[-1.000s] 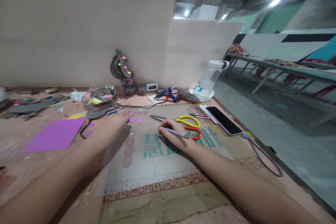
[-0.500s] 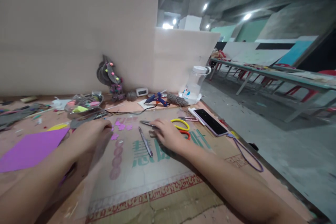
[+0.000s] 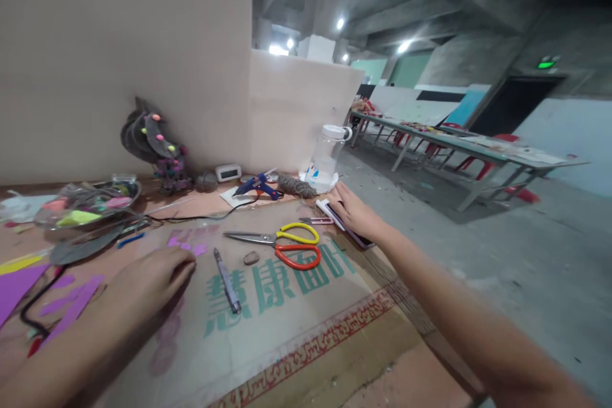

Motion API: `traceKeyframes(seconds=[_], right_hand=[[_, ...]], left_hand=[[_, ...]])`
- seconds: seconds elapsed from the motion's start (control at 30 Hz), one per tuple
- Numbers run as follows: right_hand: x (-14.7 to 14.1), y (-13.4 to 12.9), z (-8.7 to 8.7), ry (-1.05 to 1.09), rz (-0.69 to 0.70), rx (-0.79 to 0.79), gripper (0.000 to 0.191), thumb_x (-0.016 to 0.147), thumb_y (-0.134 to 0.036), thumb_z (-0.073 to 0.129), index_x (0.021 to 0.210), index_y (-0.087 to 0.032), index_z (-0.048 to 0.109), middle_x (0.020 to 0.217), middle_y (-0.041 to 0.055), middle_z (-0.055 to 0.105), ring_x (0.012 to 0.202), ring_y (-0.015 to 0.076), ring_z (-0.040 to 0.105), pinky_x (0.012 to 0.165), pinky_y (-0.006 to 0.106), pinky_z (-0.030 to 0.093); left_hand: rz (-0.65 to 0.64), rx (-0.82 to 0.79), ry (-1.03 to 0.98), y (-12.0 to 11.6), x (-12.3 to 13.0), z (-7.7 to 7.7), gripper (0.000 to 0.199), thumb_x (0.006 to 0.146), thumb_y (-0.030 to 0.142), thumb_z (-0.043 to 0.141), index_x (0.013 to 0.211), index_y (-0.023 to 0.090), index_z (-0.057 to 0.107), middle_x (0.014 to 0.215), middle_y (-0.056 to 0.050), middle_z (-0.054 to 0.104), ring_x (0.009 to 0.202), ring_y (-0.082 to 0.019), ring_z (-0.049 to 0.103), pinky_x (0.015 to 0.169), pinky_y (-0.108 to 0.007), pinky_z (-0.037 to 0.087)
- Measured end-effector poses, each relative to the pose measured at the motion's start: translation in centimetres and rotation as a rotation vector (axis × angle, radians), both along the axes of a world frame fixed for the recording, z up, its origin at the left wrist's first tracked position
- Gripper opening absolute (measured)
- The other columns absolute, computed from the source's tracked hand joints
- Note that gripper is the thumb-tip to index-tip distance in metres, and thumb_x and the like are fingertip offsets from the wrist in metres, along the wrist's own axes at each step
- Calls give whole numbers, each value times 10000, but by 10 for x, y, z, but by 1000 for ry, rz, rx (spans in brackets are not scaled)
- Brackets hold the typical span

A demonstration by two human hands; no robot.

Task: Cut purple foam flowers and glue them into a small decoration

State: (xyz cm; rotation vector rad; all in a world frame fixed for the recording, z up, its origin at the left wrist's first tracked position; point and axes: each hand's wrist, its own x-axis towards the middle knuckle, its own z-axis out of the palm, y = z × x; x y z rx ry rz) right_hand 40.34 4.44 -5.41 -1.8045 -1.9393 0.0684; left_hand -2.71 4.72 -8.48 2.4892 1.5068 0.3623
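My right hand (image 3: 356,211) lies over a phone (image 3: 361,240) with a dark screen at the table's right edge, fingers stretched across its far part; no grip around it shows. My left hand (image 3: 165,271) rests on the clear sheet (image 3: 191,338) with curled fingers pressed together; whatever they may hold is hidden. Just beyond it are small purple paper cutouts (image 3: 186,246). Between the hands lie scissors (image 3: 275,241) with one yellow and one red handle, spread apart. A pen (image 3: 226,280) and a small brownish oval piece (image 3: 251,258) sit near them.
Along the back stand a grey decorated craft piece (image 3: 155,140), a small digital clock (image 3: 228,173), a blue glue gun (image 3: 258,185), grey yarn (image 3: 296,186) and a water bottle (image 3: 327,156). Purple paper (image 3: 19,287) and a bowl of scraps (image 3: 90,204) are leftward. Pink-handled snips (image 3: 318,221) lie near the phone.
My right hand has left the scissors and moved right onto the phone; the scissors now lie on the sheet. The view has turned right. My left hand stays near the purple cutouts.
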Motion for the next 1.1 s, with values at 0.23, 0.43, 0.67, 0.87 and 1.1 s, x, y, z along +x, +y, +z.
traceKeyframes(seconds=[0.23, 0.43, 0.67, 0.87, 1.1], right_hand=[[43, -32, -38, 69, 81, -137, 711, 871, -686, 380, 1312, -161, 569, 1435, 171, 482, 1361, 337, 389, 1128, 519, 272], [28, -25, -31, 242, 119, -77, 654, 957, -611, 215, 1323, -199, 566, 1384, 118, 551, 1312, 258, 473, 1108, 463, 326], [9, -25, -18, 372, 52, -61, 634, 960, -580, 229, 1035, -181, 716, 1077, 104, 728, 1036, 251, 662, 958, 425, 475], [-53, -33, 6, 423, 142, -47, 395, 917, -462, 448, 737, -193, 674, 814, 56, 723, 815, 221, 663, 776, 321, 495], [-127, -17, 1, 51, 372, -111, 306, 913, -380, 442, 803, -223, 680, 727, 43, 717, 638, 209, 627, 594, 307, 425]], left_hand=[[-23, 50, 63, 2, 2, 2, 345, 862, 387, 397, 914, 248, 708, 1038, -89, 719, 962, -296, 650, 868, -415, 499], [-26, 54, 73, -4, 4, 8, 363, 859, 372, 392, 949, 239, 717, 1045, -112, 714, 983, -315, 645, 897, -449, 493], [-76, 38, 73, 4, 0, -4, 332, 871, 360, 407, 949, 240, 708, 1052, -90, 712, 960, -276, 648, 874, -390, 494], [46, 93, 51, 21, -23, 13, 339, 878, 320, 414, 1044, 203, 686, 1111, -78, 712, 1027, -291, 634, 890, -370, 468], [226, -22, 99, 64, -53, 45, 325, 828, 285, 472, 1018, 205, 723, 1098, -88, 729, 987, -279, 667, 841, -329, 490]])
